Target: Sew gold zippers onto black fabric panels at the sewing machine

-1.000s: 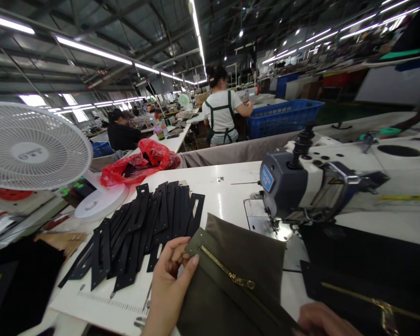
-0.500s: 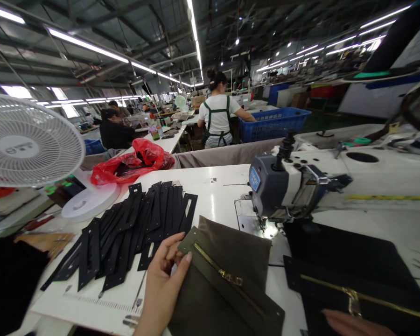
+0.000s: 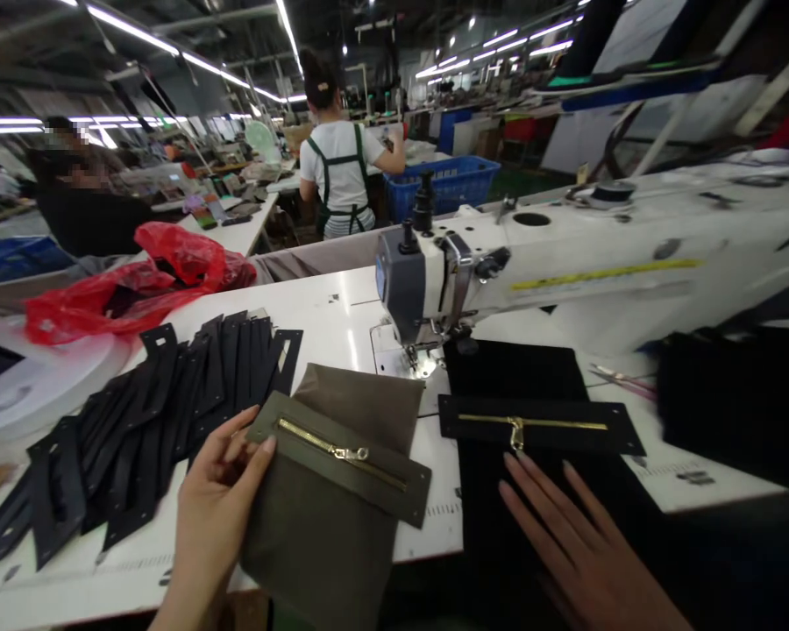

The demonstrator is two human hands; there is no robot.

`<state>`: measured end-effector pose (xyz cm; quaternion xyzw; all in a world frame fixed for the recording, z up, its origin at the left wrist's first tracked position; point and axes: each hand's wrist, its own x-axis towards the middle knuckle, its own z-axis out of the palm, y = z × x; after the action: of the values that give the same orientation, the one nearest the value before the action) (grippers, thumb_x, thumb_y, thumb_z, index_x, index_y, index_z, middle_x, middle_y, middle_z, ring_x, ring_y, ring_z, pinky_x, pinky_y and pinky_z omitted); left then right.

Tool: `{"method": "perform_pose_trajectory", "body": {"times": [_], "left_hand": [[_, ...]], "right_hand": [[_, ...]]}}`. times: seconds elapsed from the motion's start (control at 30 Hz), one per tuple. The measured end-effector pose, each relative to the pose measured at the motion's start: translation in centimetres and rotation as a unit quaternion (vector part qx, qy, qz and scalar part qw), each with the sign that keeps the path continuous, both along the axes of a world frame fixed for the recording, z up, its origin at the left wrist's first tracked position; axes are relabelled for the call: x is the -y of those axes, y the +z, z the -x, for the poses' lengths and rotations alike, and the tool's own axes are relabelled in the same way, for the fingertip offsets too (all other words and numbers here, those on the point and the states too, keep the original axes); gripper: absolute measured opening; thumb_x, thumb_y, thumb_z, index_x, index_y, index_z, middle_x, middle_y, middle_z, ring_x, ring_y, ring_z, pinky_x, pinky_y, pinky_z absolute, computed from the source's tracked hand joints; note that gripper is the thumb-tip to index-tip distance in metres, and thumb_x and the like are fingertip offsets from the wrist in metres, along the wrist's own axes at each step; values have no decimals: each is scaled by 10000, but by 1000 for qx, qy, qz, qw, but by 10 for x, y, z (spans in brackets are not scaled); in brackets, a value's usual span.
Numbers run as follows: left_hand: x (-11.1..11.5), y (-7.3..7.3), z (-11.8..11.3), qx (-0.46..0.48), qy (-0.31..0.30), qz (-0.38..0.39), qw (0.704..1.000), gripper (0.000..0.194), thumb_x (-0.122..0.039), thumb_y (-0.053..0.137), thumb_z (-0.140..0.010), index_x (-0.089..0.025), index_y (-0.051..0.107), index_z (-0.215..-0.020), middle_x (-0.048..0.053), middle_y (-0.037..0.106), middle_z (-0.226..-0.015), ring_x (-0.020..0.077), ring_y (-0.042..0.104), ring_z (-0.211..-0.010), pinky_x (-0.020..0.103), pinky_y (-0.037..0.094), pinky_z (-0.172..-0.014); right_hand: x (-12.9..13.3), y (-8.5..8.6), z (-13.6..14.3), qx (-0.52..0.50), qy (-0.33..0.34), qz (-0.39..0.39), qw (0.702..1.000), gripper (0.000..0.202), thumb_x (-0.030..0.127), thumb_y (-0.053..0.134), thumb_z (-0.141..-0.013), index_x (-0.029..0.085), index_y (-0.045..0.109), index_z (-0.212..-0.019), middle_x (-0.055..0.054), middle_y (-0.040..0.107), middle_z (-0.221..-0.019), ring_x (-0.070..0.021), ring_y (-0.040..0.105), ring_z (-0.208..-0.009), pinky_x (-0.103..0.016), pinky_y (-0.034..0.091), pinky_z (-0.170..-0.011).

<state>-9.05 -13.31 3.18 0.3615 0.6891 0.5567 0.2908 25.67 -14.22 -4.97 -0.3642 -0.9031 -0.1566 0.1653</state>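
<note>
My left hand (image 3: 227, 491) pinches the upper left corner of an olive fabric panel (image 3: 322, 535), thumb on top. Across that panel runs an olive strip with a gold zipper (image 3: 342, 453) and a metal pull. To the right, my right hand (image 3: 565, 526) lies flat with fingers stretched out on a black fabric panel (image 3: 519, 368). Its fingertips are just below the gold zipper pull (image 3: 516, 434) on the black strip (image 3: 565, 416). Behind both panels stands the sewing machine head (image 3: 411, 280), its lamp lit over the needle plate.
Many black slotted strips (image 3: 151, 412) lie heaped on the white table at left. Beyond them are a red plastic bag (image 3: 151, 272) and a white fan base (image 3: 53, 377). Scissors (image 3: 621, 379) and dark fabric (image 3: 742, 403) lie at right. A person (image 3: 342, 158) stands by a blue basket (image 3: 444, 184).
The view has swung right and down, bringing the whole black panel into sight. My right hand now shows fully with its fingers spread; my left hand still pinches the olive panel.
</note>
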Motion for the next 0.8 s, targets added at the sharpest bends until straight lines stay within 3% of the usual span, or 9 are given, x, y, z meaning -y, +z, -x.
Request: {"method": "perform_pose_trajectory", "body": {"times": [0.27, 0.47, 0.6, 0.7, 0.8], "left_hand": [[2, -7, 7, -4, 14, 13, 1000, 624, -434, 783, -563, -234, 579, -1119, -31, 621, -755, 107, 582, -690, 137, 476, -605], [2, -6, 5, -20, 26, 29, 999, 637, -457, 768, -557, -224, 583, -1120, -23, 632, -764, 133, 599, -699, 166, 483, -581], [2, -3, 3, -12, 29, 37, 999, 678, -476, 768, -528, -217, 578, -1126, 5, 666, -841, 162, 611, -759, 198, 490, -611], [2, -2, 4, -16, 25, 37, 999, 686, -497, 764, -523, -211, 577, -1117, 1, 666, -809, 153, 604, -764, 190, 475, -633], [2, -1, 6, -14, 14, 33, 999, 698, -507, 764, -519, -196, 572, -1113, -6, 656, -759, 142, 596, -746, 184, 464, -650]], "right_hand": [[4, 3, 7, -28, -17, 22, 999, 545, 15, 321, -791, 74, 373, -1330, -199, 406, -1354, -323, 320, -1279, -574, 292, -991], [3, 10, 6, -38, -6, 39, 999, 563, 12, 346, -743, 78, 433, -1296, -198, 396, -1360, -340, 357, -1256, -594, 376, -930], [-6, 38, -5, -117, 2, 132, 984, 521, 57, 354, -774, 136, 475, -1274, -106, 531, -1264, -241, 537, -1117, -405, 502, -878], [-19, 71, -12, -256, -76, 277, 923, 378, 188, 421, -848, 219, 563, -1197, -31, 637, -1118, -213, 611, -1003, -320, 524, -843], [-33, 102, -13, -404, -134, 424, 799, 266, 256, 559, -795, 277, 665, -1038, 17, 680, -1009, -256, 590, -1037, -357, 481, -904]]}}
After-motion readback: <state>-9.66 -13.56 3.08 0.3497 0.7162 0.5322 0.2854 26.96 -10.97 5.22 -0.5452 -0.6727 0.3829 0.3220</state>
